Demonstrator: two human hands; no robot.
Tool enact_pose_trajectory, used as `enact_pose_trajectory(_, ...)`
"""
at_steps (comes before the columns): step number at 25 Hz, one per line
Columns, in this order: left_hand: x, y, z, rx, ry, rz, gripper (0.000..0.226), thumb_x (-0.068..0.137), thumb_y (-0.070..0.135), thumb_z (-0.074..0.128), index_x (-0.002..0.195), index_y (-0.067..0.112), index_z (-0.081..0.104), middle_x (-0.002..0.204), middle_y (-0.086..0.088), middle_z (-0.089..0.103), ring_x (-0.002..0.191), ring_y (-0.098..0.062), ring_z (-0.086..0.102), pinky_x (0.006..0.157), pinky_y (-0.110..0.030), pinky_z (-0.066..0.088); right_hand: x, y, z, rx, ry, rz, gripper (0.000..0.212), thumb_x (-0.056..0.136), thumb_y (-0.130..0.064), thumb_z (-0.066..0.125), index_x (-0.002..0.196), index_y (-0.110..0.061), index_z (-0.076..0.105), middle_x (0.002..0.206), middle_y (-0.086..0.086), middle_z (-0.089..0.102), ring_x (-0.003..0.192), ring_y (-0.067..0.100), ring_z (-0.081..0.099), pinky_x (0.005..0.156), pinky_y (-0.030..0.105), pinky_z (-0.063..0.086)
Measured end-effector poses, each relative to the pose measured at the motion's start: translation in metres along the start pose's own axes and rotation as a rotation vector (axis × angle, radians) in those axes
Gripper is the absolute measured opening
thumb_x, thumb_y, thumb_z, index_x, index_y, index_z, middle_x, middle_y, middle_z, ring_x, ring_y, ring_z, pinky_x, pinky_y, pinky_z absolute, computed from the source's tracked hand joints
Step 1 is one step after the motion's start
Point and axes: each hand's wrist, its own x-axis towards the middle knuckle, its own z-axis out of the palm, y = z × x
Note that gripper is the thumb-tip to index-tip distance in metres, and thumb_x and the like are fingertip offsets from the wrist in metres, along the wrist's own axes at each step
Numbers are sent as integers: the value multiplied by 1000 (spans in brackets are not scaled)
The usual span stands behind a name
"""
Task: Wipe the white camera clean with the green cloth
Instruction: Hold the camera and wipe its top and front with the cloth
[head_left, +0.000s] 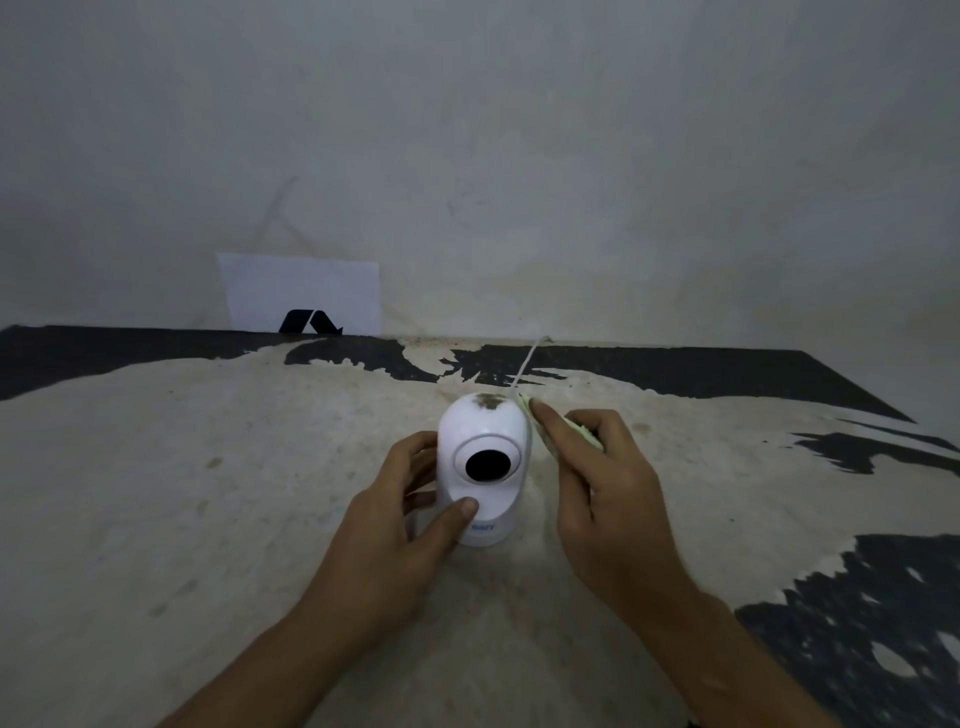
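The white camera (483, 441) stands upright in the middle of the table, its round black lens facing me and a patch of brown dirt on its top. My left hand (400, 535) grips its base from the left, thumb across the front. My right hand (602, 493) holds the pale green cloth (582, 431), folded small, against the camera's upper right side. Most of the cloth is hidden under my fingers.
A thin white cable (527, 364) runs from behind the camera to the wall. The table (208, 493) has a worn beige and black surface. A white sheet with a black logo (301, 296) leans on the wall at the back left.
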Motion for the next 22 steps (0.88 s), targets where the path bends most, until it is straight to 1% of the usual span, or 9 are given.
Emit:
enact_pose_trajectory(3,1,0,3,48,-6,16,60,72,57,56,126,49,32,114,44,41,98,21,48,78,-2,38,-2,-5,4,-23,-19,-89,41,98,-18,33,132,-6,52,103,15,56,89,18,54,73,18,48)
enact_pose_trajectory(5,1,0,4,57,-7,24,62,73,57,54,129,48,30,113,46,40,97,24,46,78,0,37,-3,-2,6,-30,-35,-44,40,95,-12,38,132,-5,51,104,17,57,89,22,55,73,22,50)
enact_pose_trajectory(7,1,0,3,47,-10,20,60,73,57,55,127,50,30,113,47,40,97,26,45,76,1,37,-3,3,5,-19,-47,39,44,90,1,45,132,-7,51,103,15,56,89,24,55,75,17,46)
enact_pose_trajectory(10,0,-1,2,35,-18,16,60,73,57,55,128,49,31,114,47,40,98,31,44,73,4,38,-3,3,1,1,-3,17,43,90,-1,43,132,-8,52,104,11,55,90,16,53,77,10,42)
enact_pose_trajectory(12,0,-2,2,40,-23,16,61,74,57,55,129,48,31,114,45,42,98,32,43,71,5,39,-4,-1,3,-11,-8,-69,41,94,-10,36,132,-7,51,105,11,55,91,13,51,77,12,43)
enact_pose_trajectory(14,0,-3,2,37,-19,21,60,74,58,55,128,49,31,114,43,45,101,29,44,73,4,40,-5,-2,5,-19,-37,-78,43,95,-14,34,134,-7,50,106,13,54,92,15,52,77,14,45)
enact_pose_trajectory(17,0,-2,2,22,-20,14,54,73,57,56,122,58,30,113,47,45,103,29,44,73,6,39,-4,6,5,-3,-74,34,47,90,4,46,135,-9,50,105,12,54,91,18,53,75,24,50)
enact_pose_trajectory(19,0,-2,2,28,-22,11,53,73,58,56,120,60,30,110,50,44,104,29,43,72,6,39,-4,9,1,24,-62,55,49,88,8,48,134,-10,51,103,10,54,90,17,53,76,19,47)
enact_pose_trajectory(22,0,-2,2,30,-18,27,52,74,58,57,119,62,30,109,52,46,107,26,44,73,5,40,-2,4,3,59,-26,2,46,91,-2,41,135,-10,50,106,8,53,91,13,52,77,11,44)
